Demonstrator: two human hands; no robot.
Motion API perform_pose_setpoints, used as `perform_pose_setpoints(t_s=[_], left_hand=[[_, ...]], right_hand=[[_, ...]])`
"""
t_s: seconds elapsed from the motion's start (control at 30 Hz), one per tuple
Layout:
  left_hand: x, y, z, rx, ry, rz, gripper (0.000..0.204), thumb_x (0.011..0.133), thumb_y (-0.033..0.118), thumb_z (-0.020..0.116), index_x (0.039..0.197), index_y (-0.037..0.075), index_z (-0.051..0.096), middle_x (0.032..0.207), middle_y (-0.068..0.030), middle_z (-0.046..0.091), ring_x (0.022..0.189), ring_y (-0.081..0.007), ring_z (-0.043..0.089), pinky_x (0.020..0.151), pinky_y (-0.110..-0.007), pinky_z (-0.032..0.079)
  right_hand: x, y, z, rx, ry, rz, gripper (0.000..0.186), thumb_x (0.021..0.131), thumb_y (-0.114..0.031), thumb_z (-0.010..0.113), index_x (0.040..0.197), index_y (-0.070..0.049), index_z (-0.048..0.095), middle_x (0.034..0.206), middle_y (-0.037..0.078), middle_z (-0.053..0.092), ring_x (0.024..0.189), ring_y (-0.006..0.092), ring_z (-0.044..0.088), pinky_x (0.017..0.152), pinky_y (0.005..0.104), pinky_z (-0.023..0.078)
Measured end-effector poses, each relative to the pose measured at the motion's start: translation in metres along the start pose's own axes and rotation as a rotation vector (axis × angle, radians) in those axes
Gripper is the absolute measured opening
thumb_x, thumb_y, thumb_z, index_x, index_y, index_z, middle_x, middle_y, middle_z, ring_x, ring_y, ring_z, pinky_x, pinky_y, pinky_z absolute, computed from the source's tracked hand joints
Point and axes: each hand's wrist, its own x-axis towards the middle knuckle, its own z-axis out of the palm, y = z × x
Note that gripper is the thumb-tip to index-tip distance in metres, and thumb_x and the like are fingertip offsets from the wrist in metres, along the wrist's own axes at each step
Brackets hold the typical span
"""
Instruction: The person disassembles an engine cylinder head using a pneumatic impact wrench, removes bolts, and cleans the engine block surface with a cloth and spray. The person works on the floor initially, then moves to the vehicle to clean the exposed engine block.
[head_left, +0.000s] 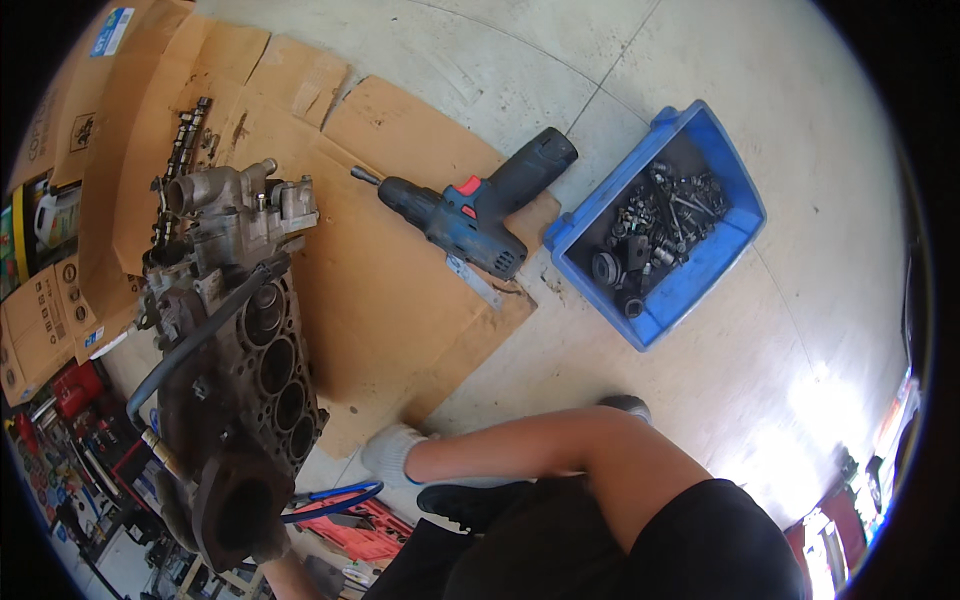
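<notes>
My left hand (268, 540) is at the bottom, gripping a rusty cast manifold (220, 500) with a round opening and a bent hose (200, 340). It is against a greasy engine block (280, 365) with several round bores and a metal housing (235, 210) beyond. My gloved right hand (390, 452) is low at the front edge of the brown cardboard (360, 320), right of the block; its fingers are unclear. A black and blue cordless driver (450, 215) with a socket tip lies on the cardboard.
A blue bin (700, 290) of bolts and metal parts stands at right on the tiled floor (800, 150). A camshaft (185, 140) lies at upper left beside cardboard boxes (40, 320). A red tool case (350, 530), blue cable and scattered tools are low and left.
</notes>
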Motion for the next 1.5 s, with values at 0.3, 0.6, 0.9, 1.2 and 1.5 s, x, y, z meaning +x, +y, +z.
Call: perform_pose_setpoints(t_s=[0.3, 0.6, 0.9, 1.2, 1.5], left_hand=[[0.005, 0.0, -0.001, 0.006, -0.194, -0.111, 0.093, 0.089, 0.069, 0.058, 0.147, -0.002, 0.042, 0.147, -0.0227, 0.048, 0.132, -0.037, 0.051, 0.109, -0.049, 0.047], [0.006, -0.003, -0.007, -0.054, -0.295, -0.24, 0.085, 0.094, 0.058, 0.059, 0.148, -0.004, 0.039, 0.146, -0.0224, 0.051, 0.133, -0.0367, 0.051, 0.112, -0.048, 0.042], [0.032, 0.008, -0.048, -0.143, -0.394, 0.07, 0.101, 0.072, 0.042, 0.085, 0.15, 0.0, 0.037, 0.152, -0.0267, 0.043, 0.138, -0.0452, 0.045, 0.116, -0.05, 0.038], [-0.14, -0.033, -0.078, -0.3, 0.068, -0.559, 0.075, 0.078, 0.016, 0.077, 0.143, -0.002, 0.044, 0.126, -0.0149, 0.055, 0.111, -0.027, 0.057, 0.098, -0.041, 0.048], [-0.291, -0.059, -0.077, -0.133, -0.779, -0.589, 0.099, 0.07, 0.062, 0.082, 0.139, -0.001, 0.05, 0.128, -0.0214, 0.061, 0.124, -0.0392, 0.056, 0.112, -0.049, 0.037]], right_hand=[[-0.098, -0.02, -0.051, -0.13, 0.089, -0.001, 0.044, 0.086, -0.023, 0.064, 0.126, -0.005, 0.065, 0.12, 0.017, 0.07, 0.104, 0.0366, 0.07, 0.082, 0.0515, 0.057], [-0.095, -0.114, -0.161, -0.195, 1.125, -0.885, 0.052, 0.097, -0.034, 0.044, 0.142, -0.007, 0.049, 0.131, 0.013, 0.056, 0.127, 0.0296, 0.051, 0.11, 0.0482, 0.04], [-0.111, -0.157, -0.208, -0.535, 1.016, -0.709, 0.06, 0.073, -0.051, 0.071, 0.117, -0.01, 0.069, 0.114, 0.013, 0.065, 0.106, 0.0317, 0.062, 0.095, 0.0558, 0.044], [-0.151, -0.18, -0.195, -0.578, 0.879, -0.333, 0.113, 0.058, -0.045, 0.095, 0.147, -0.002, 0.041, 0.145, 0.032, 0.044, 0.13, 0.0502, 0.052, 0.106, 0.0585, 0.046], [-0.142, -0.185, -0.18, -0.639, 0.836, -0.278, 0.117, 0.055, -0.036, 0.099, 0.148, 0.0, 0.038, 0.146, 0.032, 0.042, 0.132, 0.0457, 0.051, 0.102, 0.0496, 0.053]])
